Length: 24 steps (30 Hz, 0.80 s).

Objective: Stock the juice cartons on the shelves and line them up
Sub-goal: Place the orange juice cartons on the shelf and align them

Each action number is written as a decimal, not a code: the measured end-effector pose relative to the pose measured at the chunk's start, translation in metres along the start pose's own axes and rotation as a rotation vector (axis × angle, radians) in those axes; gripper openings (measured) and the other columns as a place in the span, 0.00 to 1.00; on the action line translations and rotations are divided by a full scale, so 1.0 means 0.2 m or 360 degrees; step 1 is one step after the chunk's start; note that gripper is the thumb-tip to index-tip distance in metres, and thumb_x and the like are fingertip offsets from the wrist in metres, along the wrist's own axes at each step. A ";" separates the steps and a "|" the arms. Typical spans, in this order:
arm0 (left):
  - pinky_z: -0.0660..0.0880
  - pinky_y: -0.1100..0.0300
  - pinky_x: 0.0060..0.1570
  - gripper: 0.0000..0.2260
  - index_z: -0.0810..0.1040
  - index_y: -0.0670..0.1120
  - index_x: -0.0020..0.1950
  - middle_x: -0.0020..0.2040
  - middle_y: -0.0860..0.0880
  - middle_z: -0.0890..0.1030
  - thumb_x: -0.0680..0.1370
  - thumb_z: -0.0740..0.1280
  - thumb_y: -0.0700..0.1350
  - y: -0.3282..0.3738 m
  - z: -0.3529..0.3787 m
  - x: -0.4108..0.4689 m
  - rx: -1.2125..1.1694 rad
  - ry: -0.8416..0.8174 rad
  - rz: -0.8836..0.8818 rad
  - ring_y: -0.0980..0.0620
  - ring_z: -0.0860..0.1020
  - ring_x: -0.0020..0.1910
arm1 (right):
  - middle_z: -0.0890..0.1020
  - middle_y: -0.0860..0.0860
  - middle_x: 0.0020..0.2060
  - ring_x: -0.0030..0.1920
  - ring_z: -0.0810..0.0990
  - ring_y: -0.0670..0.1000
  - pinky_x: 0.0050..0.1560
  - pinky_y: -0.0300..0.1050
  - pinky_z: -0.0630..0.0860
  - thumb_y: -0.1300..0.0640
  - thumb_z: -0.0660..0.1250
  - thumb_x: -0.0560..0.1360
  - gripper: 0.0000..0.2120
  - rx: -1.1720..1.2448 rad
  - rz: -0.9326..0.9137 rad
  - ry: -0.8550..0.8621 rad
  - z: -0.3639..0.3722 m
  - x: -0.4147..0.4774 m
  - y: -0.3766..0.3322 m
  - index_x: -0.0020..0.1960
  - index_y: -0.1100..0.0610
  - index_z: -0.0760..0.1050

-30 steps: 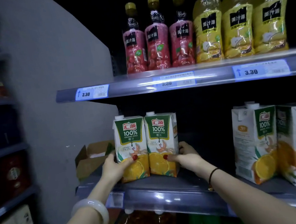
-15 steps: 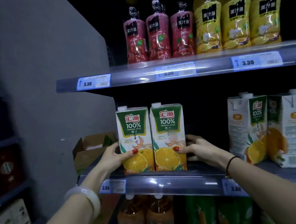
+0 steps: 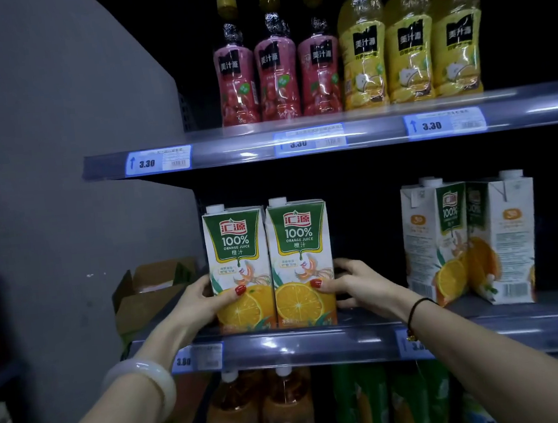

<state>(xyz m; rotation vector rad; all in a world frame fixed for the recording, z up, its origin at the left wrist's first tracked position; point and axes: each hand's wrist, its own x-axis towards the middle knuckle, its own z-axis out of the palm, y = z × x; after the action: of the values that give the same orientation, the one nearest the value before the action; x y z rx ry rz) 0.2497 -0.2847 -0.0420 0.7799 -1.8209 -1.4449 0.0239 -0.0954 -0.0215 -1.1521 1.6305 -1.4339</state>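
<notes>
Two hands are at work, lower centre of frame. The left hand (image 3: 201, 300) grips the outer side of the left carton (image 3: 237, 250), thumb laid on its front. The right hand (image 3: 359, 280) grips the outer side of the right carton (image 3: 300, 243) likewise. Both cartons stand upright, side by side and touching, fronts outward, at the front lip of the middle shelf (image 3: 319, 343).

Judged step: squaring the pair to the edge.

At centre right, well apart, two turned cartons (image 3: 446, 245) stand skewed, side panels showing. The next move, in my judgement, is to release the pair, rotate those two face-forward and close the gap. A cardboard box (image 3: 149, 297) sits at centre left; bottles (image 3: 364, 50) fill the upper shelf.
</notes>
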 end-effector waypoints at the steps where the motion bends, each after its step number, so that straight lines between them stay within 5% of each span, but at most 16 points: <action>1: 0.80 0.47 0.48 0.33 0.74 0.50 0.60 0.54 0.47 0.82 0.57 0.79 0.52 0.00 0.01 0.00 -0.0012 0.0017 0.0014 0.45 0.83 0.49 | 0.79 0.56 0.59 0.58 0.79 0.55 0.63 0.57 0.73 0.62 0.71 0.72 0.31 0.0008 -0.0003 0.0006 0.00 0.00 0.00 0.72 0.59 0.62; 4: 0.81 0.49 0.46 0.21 0.76 0.52 0.56 0.51 0.50 0.83 0.65 0.77 0.48 -0.01 0.03 -0.02 0.0042 0.0117 0.0073 0.48 0.82 0.48 | 0.80 0.53 0.57 0.58 0.79 0.53 0.61 0.52 0.75 0.60 0.70 0.72 0.30 0.0014 -0.0027 0.0057 0.02 -0.02 0.02 0.71 0.59 0.63; 6: 0.80 0.56 0.40 0.15 0.78 0.55 0.51 0.50 0.52 0.83 0.67 0.76 0.46 -0.01 0.05 -0.04 0.0032 0.0172 0.0144 0.51 0.83 0.46 | 0.81 0.49 0.50 0.50 0.81 0.47 0.47 0.40 0.80 0.60 0.70 0.72 0.28 0.0024 -0.0081 0.0098 0.04 -0.04 0.04 0.69 0.60 0.65; 10: 0.79 0.52 0.47 0.16 0.79 0.48 0.54 0.51 0.49 0.83 0.68 0.76 0.45 -0.01 0.09 -0.10 0.0117 0.0343 0.0215 0.50 0.81 0.48 | 0.83 0.53 0.52 0.44 0.82 0.42 0.35 0.31 0.77 0.58 0.73 0.70 0.22 -0.0058 -0.0166 0.0240 0.05 -0.06 0.07 0.62 0.62 0.74; 13: 0.79 0.49 0.50 0.18 0.79 0.42 0.55 0.50 0.47 0.83 0.68 0.77 0.43 0.01 0.12 -0.16 0.0210 0.0516 0.0260 0.49 0.81 0.48 | 0.82 0.56 0.55 0.49 0.81 0.46 0.42 0.35 0.78 0.55 0.75 0.69 0.24 -0.0214 -0.0183 0.0392 0.03 -0.10 0.08 0.61 0.63 0.74; 16: 0.76 0.57 0.42 0.17 0.76 0.44 0.52 0.50 0.47 0.81 0.67 0.77 0.42 0.04 0.17 -0.24 0.0288 0.0668 0.0349 0.53 0.78 0.44 | 0.80 0.57 0.57 0.56 0.79 0.52 0.54 0.44 0.77 0.54 0.75 0.69 0.27 -0.0318 -0.0201 0.0490 -0.02 -0.15 0.10 0.63 0.64 0.73; 21: 0.75 0.50 0.54 0.28 0.70 0.41 0.61 0.57 0.43 0.72 0.65 0.78 0.44 0.11 0.27 -0.35 0.0535 0.0820 0.0348 0.46 0.74 0.53 | 0.79 0.57 0.56 0.53 0.79 0.52 0.47 0.39 0.76 0.55 0.74 0.70 0.25 -0.0396 -0.0226 0.0542 -0.10 -0.26 0.09 0.63 0.62 0.72; 24: 0.74 0.51 0.52 0.21 0.74 0.43 0.54 0.53 0.44 0.75 0.66 0.77 0.45 0.15 0.37 -0.41 0.0639 0.0782 0.0416 0.45 0.75 0.52 | 0.79 0.57 0.55 0.45 0.79 0.47 0.37 0.32 0.73 0.54 0.74 0.70 0.25 -0.0461 -0.0226 0.0557 -0.18 -0.34 0.09 0.63 0.61 0.72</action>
<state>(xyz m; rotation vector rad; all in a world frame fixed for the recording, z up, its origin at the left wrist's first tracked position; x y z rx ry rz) 0.2383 -0.1712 -0.0362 0.9498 -1.7525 -0.6515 0.0144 -0.0195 -0.0371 -1.2481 2.0899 -1.5951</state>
